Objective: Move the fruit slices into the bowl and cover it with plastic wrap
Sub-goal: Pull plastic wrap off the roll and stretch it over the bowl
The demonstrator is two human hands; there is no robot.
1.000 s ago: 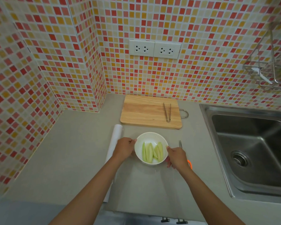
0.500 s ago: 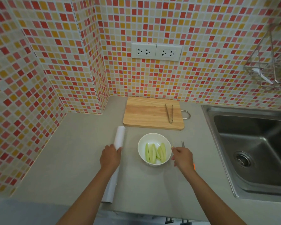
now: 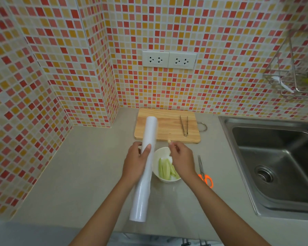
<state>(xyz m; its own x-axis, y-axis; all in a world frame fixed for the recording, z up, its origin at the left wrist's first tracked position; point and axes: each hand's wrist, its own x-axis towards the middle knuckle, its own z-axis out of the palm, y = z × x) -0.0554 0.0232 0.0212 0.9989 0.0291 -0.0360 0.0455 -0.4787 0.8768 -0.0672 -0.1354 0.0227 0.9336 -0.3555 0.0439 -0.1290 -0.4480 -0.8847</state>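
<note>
On the tabletop (image 3: 82,174), near edge: left hand (image 3: 136,161) holds the wrap roll (image 3: 145,167) raised, fingers closed around it. Just right, bowl (image 3: 161,153) with fruit slices (image 3: 164,169) inside. Right hand (image 3: 180,159) hovers over the bowl, fingers pinched; on what, cannot tell. Scissors (image 3: 204,172) lie right of it. Farther back, tongs (image 3: 183,126) on a board (image 3: 169,125); sink (image 3: 274,157) at right.

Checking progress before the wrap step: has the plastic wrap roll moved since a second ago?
Yes. The left hand has lifted the plastic wrap roll off the counter; its far end now overlaps the cutting board.
</note>
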